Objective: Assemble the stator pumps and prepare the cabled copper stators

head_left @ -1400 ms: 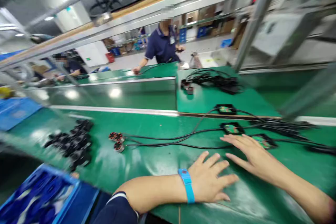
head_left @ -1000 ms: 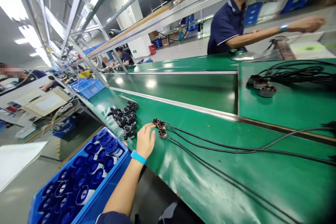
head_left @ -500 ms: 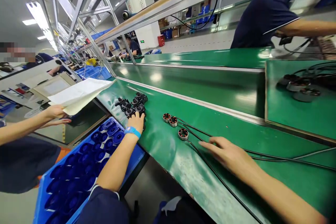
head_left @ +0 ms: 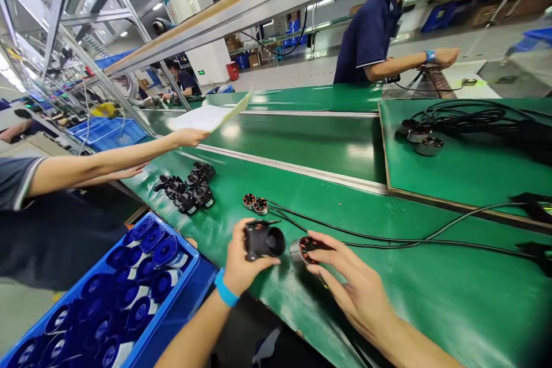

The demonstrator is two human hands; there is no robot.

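My left hand (head_left: 239,267), with a blue wristband, grips a black plastic housing (head_left: 260,240) whose round opening faces right. In my right hand (head_left: 360,279) is a small round motor (head_left: 296,250) with a silver rim and copper windings, pinched between fingers and thumb. Its black cable runs down past the hand. The motor and the housing face each other, a small gap apart, above the green bench (head_left: 388,287). Two more motors (head_left: 260,206) lie behind them, their cables trailing right. Several black housings (head_left: 200,195) are grouped on the bench at the left.
A blue crate (head_left: 195,264) of round blue parts stands at the bench's left edge. A co-worker's arm (head_left: 116,158) reaches over the bench, holding paper sheets (head_left: 204,118). More motors (head_left: 430,146) and cables lie on a raised green board at right. Another person (head_left: 364,40) works across the line.
My left hand has brought a black housing from the group toward the middle. My right hand has picked up the nearest motor. The co-worker's paper has moved right, over the bench.
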